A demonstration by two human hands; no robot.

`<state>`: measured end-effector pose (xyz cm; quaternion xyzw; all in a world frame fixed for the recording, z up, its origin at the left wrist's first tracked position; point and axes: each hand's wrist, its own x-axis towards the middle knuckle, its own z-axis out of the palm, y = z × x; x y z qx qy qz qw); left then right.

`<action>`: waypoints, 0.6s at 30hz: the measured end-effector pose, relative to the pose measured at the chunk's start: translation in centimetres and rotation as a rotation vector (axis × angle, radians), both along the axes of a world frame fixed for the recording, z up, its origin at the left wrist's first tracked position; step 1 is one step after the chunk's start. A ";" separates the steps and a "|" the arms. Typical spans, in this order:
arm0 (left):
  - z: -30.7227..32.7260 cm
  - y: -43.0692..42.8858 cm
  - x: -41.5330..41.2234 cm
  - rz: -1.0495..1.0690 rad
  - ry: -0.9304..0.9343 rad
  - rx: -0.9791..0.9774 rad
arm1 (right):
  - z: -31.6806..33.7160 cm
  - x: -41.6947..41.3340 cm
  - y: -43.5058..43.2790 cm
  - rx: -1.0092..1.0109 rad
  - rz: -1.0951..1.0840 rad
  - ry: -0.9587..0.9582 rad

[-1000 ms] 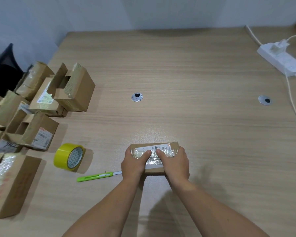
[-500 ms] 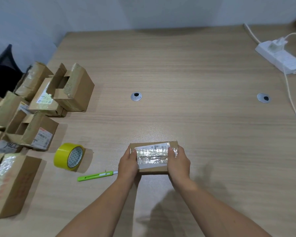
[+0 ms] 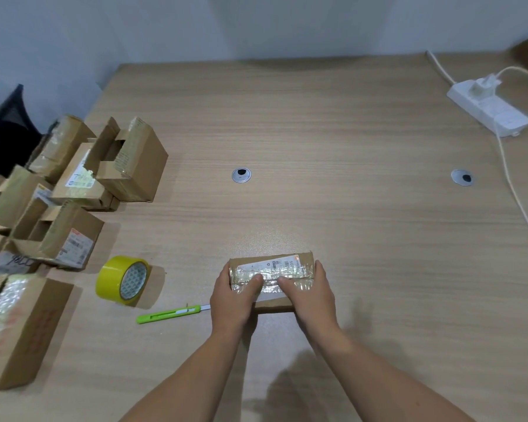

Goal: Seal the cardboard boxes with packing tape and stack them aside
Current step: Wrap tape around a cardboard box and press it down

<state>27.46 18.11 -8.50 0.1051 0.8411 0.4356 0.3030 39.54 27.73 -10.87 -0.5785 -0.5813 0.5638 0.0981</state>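
Note:
A small flat cardboard box (image 3: 282, 263) with a white label and shiny clear tape along its top seam lies on the wooden table (image 3: 333, 132) in front of me. My left hand (image 3: 232, 296) grips its left end and my right hand (image 3: 311, 296) grips its right end. Both thumbs press down on the tape near the middle of the top, almost touching. A yellow roll of packing tape (image 3: 122, 280) stands on edge to the left of the box. Between the roll and my left hand lies a green utility knife (image 3: 168, 313).
Several cardboard boxes crowd the table's left edge, among them an open one (image 3: 128, 161), another open one (image 3: 58, 236) and a large taped one (image 3: 19, 327). A white power strip (image 3: 488, 108) with a cable (image 3: 512, 184) sits at the far right. Two metal grommets (image 3: 241, 175) (image 3: 463, 177) are set in the tabletop.
My thumbs slid outward along the tape to the box's ends, then back to the middle. The box, tape roll and knife have stayed in place.

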 end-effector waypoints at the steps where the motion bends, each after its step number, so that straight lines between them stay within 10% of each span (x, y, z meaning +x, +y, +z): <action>1: -0.3 -0.1 0.0 -0.027 0.000 -0.032 | 0.3 0.0 -0.1 0.019 -0.011 0.003; 18: -1.2 -0.8 -1.2 -0.086 -0.071 -0.020 | 0.8 0.7 -0.1 0.052 -0.023 0.089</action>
